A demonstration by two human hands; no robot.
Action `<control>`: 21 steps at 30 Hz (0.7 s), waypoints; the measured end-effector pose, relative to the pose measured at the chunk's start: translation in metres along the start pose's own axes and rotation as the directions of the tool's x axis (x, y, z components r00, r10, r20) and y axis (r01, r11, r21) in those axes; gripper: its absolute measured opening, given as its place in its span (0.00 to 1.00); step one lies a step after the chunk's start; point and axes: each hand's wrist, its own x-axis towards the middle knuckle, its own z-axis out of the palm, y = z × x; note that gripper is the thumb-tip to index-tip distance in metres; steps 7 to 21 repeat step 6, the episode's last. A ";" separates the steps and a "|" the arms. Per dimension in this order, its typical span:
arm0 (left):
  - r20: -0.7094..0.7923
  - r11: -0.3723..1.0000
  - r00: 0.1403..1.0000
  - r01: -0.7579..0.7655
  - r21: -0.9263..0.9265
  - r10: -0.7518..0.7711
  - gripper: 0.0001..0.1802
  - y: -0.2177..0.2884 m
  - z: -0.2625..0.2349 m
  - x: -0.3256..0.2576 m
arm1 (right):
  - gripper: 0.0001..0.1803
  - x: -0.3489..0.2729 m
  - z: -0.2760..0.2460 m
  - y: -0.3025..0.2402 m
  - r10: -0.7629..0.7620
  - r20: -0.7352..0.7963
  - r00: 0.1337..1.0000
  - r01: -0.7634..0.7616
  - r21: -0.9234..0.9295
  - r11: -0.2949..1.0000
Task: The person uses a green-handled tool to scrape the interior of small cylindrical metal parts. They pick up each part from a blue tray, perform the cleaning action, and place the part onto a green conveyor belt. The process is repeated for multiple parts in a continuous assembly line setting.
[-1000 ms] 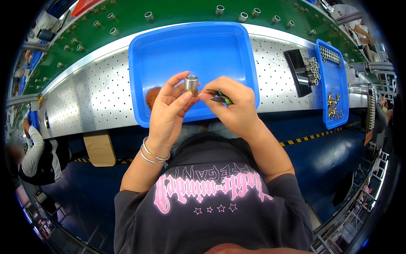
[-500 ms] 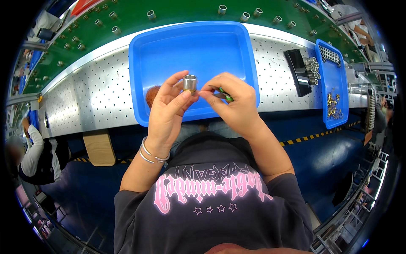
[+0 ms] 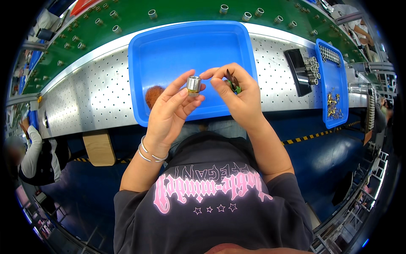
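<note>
Over the large blue tray, my left hand pinches a short, shiny metal sleeve between thumb and fingers. The sleeve is upright, with its hollow end up and a yellowish band low on its side. My right hand has small snips with dark blades and green handles tucked in its palm, the blades pointing up. Its index fingertip reaches to the sleeve's upper rim; whether they touch I cannot tell. A reddish-brown scouring ball lies in the tray, partly hidden by my left hand.
The tray sits on a perforated metal bench. Beyond it runs a green belt carrying spaced metal sleeves. To the right are a black phone-like slab, stacked sleeves and a narrow blue tray with sleeves and brass-coloured pieces.
My right hand has shifted right and turned, swinging the snips upright. Its index finger now reaches toward the sleeve's top. The sleeve has moved slightly right, showing more of its lower band.
</note>
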 end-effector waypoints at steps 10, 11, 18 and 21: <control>0.029 0.996 0.999 0.043 -0.075 -0.041 0.26 0.000 -0.002 0.001 | 0.06 0.002 -0.004 0.001 0.043 0.011 0.999 -0.044 0.077 0.996; 0.029 0.996 0.999 0.043 -0.075 -0.041 0.26 0.000 -0.002 0.001 | 0.06 0.002 -0.004 0.001 0.043 0.011 0.999 -0.044 0.077 0.996; 0.029 0.996 0.999 0.043 -0.075 -0.041 0.26 0.000 -0.002 0.001 | 0.06 0.002 -0.004 0.001 0.043 0.011 0.999 -0.044 0.077 0.996; 0.029 0.996 0.999 0.043 -0.075 -0.041 0.26 0.000 -0.002 0.001 | 0.06 0.002 -0.004 0.001 0.043 0.011 0.999 -0.044 0.077 0.996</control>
